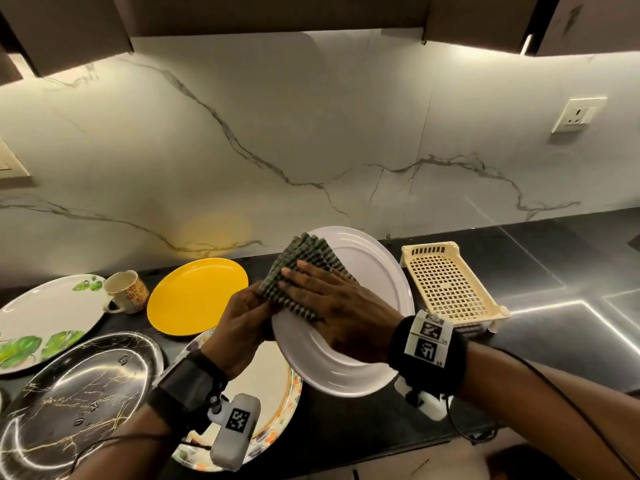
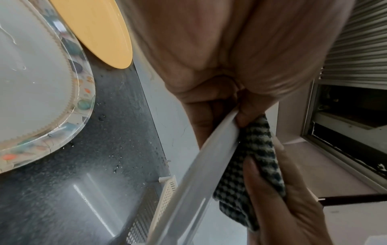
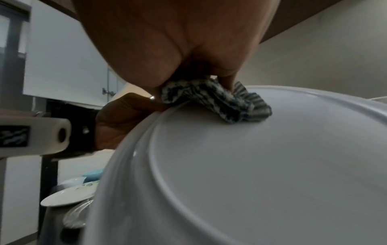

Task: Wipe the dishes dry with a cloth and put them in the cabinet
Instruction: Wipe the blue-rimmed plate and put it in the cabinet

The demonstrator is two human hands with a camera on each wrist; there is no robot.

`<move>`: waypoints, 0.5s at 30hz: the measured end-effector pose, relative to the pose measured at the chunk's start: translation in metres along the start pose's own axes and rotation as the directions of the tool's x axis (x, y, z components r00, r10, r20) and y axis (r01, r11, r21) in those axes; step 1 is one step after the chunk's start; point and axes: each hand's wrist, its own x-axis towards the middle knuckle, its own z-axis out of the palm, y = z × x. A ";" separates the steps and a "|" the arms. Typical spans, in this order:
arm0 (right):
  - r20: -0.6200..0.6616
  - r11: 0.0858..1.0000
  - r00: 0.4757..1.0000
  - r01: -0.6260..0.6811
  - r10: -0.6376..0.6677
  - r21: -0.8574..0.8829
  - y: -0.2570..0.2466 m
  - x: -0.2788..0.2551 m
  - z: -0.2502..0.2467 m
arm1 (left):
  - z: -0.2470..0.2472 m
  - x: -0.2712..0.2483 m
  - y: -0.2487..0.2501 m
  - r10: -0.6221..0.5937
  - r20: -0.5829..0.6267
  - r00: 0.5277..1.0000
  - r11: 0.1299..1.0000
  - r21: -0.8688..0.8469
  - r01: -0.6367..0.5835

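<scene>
A white plate (image 1: 363, 362) is held tilted above the black counter. My left hand (image 1: 251, 320) grips its left rim, thumb on the face and fingers behind. A folded green-and-white checked cloth (image 1: 299, 271) lies on the upper left of the plate's face, and my right hand (image 1: 325, 296) presses it flat with straight fingers. In the left wrist view the plate rim (image 2: 199, 174) runs diagonally with the cloth (image 2: 257, 159) bunched against it. The right wrist view has the cloth (image 3: 222, 102) crumpled on the plate (image 3: 261, 165) under my palm.
On the counter to the left sit a yellow plate (image 1: 197, 296), a flowered cup (image 1: 126, 291), a leaf-patterned plate (image 1: 45, 320) and a black marbled plate (image 1: 76, 393). A floral-rimmed plate (image 1: 277, 407) lies under my left wrist. A cream perforated basket (image 1: 446, 282) stands on the right. Dark wall cabinets (image 1: 69, 29) hang overhead.
</scene>
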 end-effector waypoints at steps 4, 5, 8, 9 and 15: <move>-0.044 0.993 0.993 -0.110 0.112 0.039 0.024 0.002 -0.007 | 0.003 0.000 0.003 -0.025 0.046 0.999 0.999 0.038 0.023; -0.042 0.982 0.984 -0.168 0.172 0.089 0.030 0.004 -0.009 | 0.005 -0.001 0.004 -0.037 0.039 0.999 0.998 0.046 0.035; 0.011 0.950 0.962 -0.273 0.274 0.155 0.035 0.006 -0.011 | 0.009 -0.004 0.004 -0.060 0.011 0.998 0.998 0.031 0.060; 0.034 0.951 0.962 -0.273 0.271 0.143 0.031 0.005 -0.010 | 0.010 -0.004 0.003 -0.063 -0.005 0.998 0.998 0.018 0.063; 0.195 0.997 0.979 -0.076 0.068 0.034 -0.016 -0.013 0.009 | 0.011 0.002 0.003 -0.040 -0.193 0.980 0.992 -0.126 0.016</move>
